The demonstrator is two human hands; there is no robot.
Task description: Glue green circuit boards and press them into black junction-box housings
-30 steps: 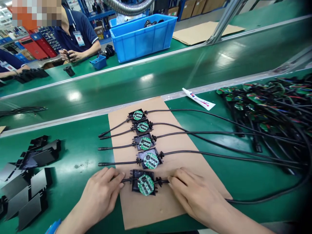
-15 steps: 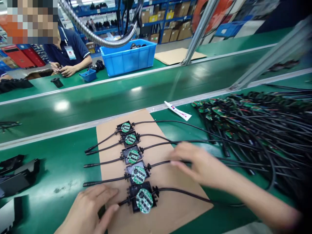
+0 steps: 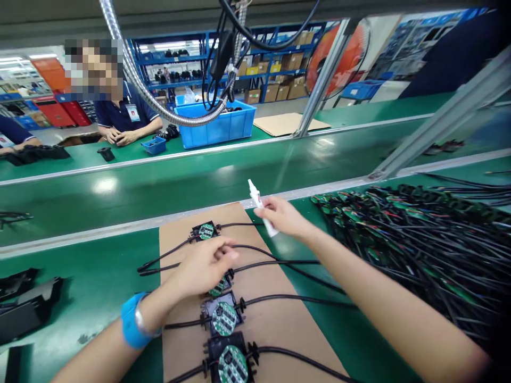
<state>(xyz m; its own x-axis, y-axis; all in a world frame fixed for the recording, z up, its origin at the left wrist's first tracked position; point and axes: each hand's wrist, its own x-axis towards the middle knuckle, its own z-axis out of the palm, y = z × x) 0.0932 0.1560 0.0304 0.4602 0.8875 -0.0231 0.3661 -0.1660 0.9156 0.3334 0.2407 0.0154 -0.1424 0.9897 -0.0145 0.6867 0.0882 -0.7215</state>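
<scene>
My right hand (image 3: 281, 215) is closed round a white tube (image 3: 255, 192), held up at a tilt beyond the cardboard's right edge, its narrow tip pointing up. Over the row of small black housings hovers my left hand (image 3: 209, 266), fingers loosely bent and thumb apart, with nothing visible in it. It hides part of the row. Each visible housing carries a round green circuit board and black cables to both sides: a far board (image 3: 206, 231), a nearer board (image 3: 224, 319) and the nearest board (image 3: 232, 365). They lie on a cardboard sheet (image 3: 279, 330).
A heap of black cables with green boards (image 3: 419, 250) covers the right side. Black plastic parts (image 3: 32, 303) lie at left. Beyond the metal rail, a co-worker (image 3: 128, 117) sits by a blue bin (image 3: 217, 127). A metal flexible conduit (image 3: 159, 103) hangs overhead.
My right hand has picked up the white tube from the green table. My left hand has moved from beside the nearest housing to above the farther ones. The view has tilted up.
</scene>
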